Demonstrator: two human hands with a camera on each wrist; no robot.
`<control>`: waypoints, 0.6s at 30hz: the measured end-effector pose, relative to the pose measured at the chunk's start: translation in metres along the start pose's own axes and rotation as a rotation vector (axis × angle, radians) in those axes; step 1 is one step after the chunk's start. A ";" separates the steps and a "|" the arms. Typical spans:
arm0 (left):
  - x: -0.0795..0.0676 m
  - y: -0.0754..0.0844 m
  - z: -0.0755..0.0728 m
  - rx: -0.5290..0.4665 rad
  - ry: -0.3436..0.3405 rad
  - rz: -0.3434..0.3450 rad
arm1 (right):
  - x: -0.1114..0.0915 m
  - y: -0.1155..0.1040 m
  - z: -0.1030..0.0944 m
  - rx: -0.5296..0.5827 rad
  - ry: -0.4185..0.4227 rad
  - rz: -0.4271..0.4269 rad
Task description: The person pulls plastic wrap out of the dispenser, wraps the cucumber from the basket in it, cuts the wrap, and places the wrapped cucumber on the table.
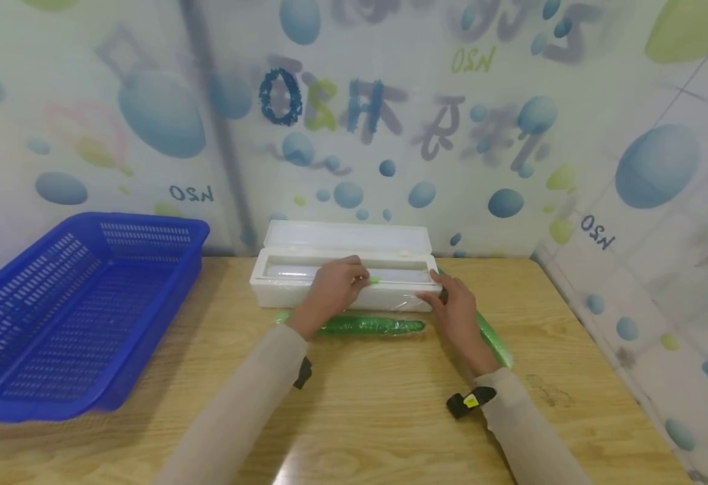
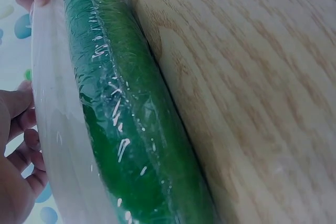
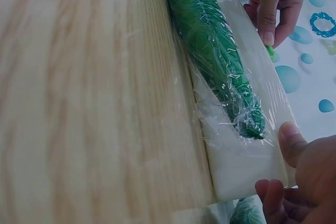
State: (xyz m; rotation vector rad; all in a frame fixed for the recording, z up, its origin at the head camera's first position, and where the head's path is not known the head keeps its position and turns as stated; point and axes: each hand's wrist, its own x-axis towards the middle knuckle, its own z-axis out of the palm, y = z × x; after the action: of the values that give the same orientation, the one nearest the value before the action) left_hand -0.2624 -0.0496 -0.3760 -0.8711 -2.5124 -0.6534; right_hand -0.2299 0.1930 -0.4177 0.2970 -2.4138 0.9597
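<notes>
A white cling film dispenser (image 1: 271,295) stands on the table against the wall, its lid raised. My left hand (image 1: 337,286) is over its front edge, thumb and fingers pinching the small green slide cutter (image 3: 270,51). At the dispenser's right end my right hand (image 1: 458,315) grips the corner, thumb on top and fingers curled below. Clear film hangs over the dispenser's front. Lying along that front is a film-wrapped cucumber (image 1: 378,326), partly hidden by my left wrist in the head view. A second wrapped cucumber (image 1: 492,340) lies slantwise beyond my right hand, which partly covers it.
A blue plastic basket (image 1: 111,397) with slotted sides stands at the left of the wooden table (image 1: 354,417). Patterned walls (image 1: 390,168) rise behind the dispenser and along the right side.
</notes>
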 end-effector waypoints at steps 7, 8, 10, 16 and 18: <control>-0.002 -0.005 -0.001 0.008 0.009 0.011 | 0.000 -0.001 0.001 -0.011 -0.014 0.005; -0.002 -0.006 -0.001 0.009 0.010 0.011 | 0.000 -0.001 0.001 -0.009 -0.016 0.011; -0.003 -0.007 -0.001 0.014 0.018 0.009 | -0.001 -0.002 0.001 -0.009 -0.020 0.020; -0.006 -0.011 -0.004 0.018 0.030 0.010 | -0.001 0.001 0.000 -0.018 -0.008 0.009; -0.007 -0.011 -0.005 0.020 0.023 -0.002 | -0.001 0.001 0.001 -0.017 -0.003 -0.002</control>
State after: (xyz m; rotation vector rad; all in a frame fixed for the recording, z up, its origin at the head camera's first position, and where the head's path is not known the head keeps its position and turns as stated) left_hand -0.2636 -0.0633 -0.3788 -0.8488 -2.4959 -0.6341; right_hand -0.2301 0.1932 -0.4199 0.2947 -2.4224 0.9380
